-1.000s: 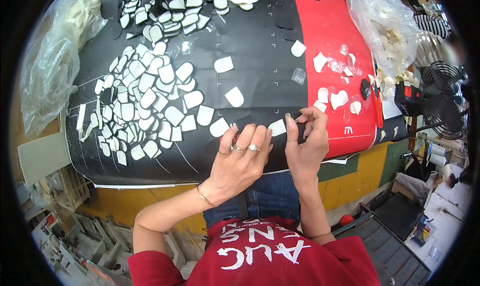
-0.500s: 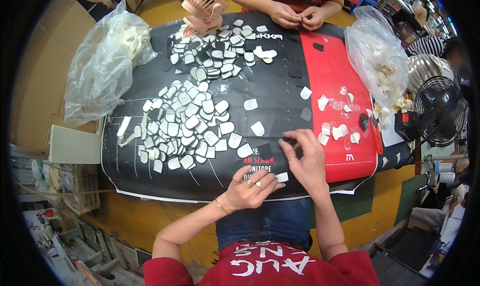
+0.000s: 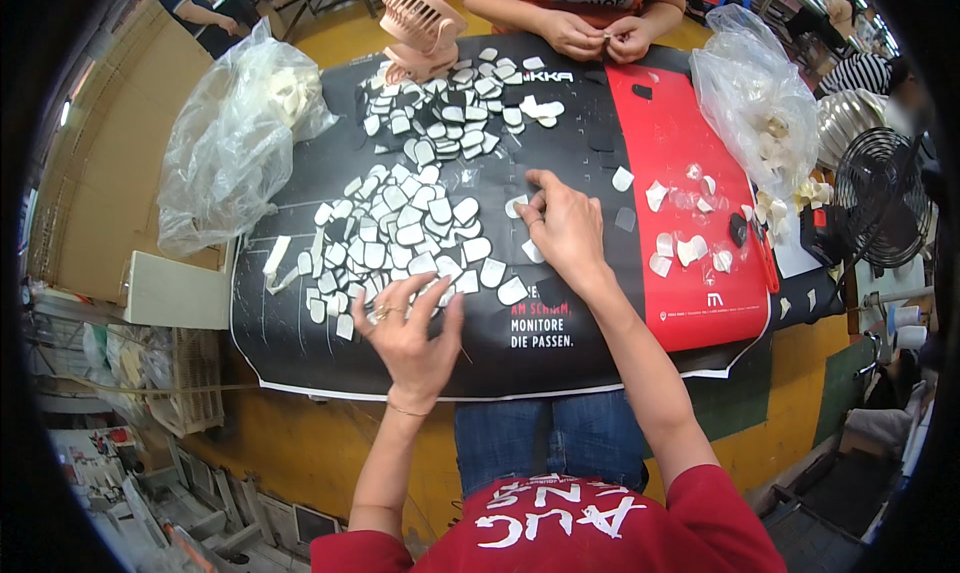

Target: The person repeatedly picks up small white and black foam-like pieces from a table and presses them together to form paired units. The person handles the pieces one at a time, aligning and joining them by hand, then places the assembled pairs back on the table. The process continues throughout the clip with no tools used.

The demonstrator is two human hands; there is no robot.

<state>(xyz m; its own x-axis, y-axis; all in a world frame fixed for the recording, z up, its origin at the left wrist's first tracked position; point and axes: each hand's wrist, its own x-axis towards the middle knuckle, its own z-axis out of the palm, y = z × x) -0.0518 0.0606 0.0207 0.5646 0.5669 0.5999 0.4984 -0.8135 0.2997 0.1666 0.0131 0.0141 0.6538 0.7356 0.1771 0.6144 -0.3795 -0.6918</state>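
- Left hand [image 3: 410, 335] spread flat, fingers [image 3: 392, 291] released and resting on the near edge of the white flat pieces [image 3: 400, 233], apparently to steady that packed spread; nothing gripped.
- Right hand [image 3: 565, 228] reaching further out, fingers [image 3: 535, 205] pinched on a single white piece [image 3: 516, 207] lying apart from the spread, seemingly to lift it alone.
- Just beyond both hands, a second cluster of white pieces [image 3: 455, 113], kept separate, likely as a sorted lot.
- Right of the right hand, a red sheet [image 3: 690, 303] with scattered loose pieces [image 3: 680, 248].
- Underneath, a black mat [image 3: 560, 358] covering the bench [image 3: 300, 443].
- Outward: clear plastic bags [image 3: 230, 143] left and right, a small pink fan [image 3: 425, 18], a black fan [image 3: 880, 198], another person's hands [image 3: 595, 38] at the far edge.
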